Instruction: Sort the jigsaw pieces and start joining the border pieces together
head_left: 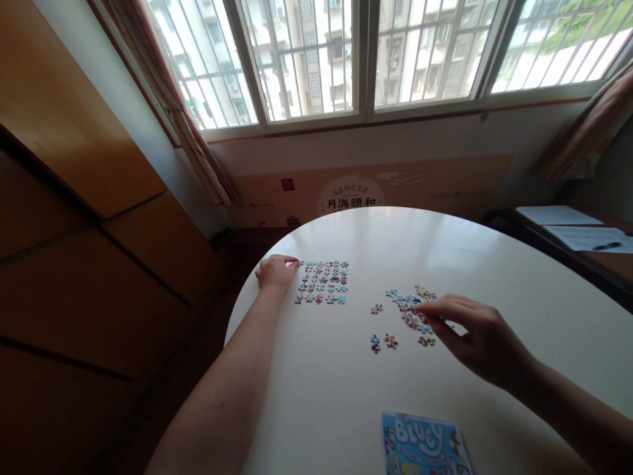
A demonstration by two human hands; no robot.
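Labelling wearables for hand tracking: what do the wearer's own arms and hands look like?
Bare left hand and bare right hand, slim-fingered; no gloves, rings or watch visible. Left forearm and right forearm uncovered, no sleeves in view. No cables or printed markings seen.

So the left hand is at the corner of some neat rows of puzzle pieces, and the right hand is over a messy pile. Bluey box sits nearer on the white table, barred windows beyond.
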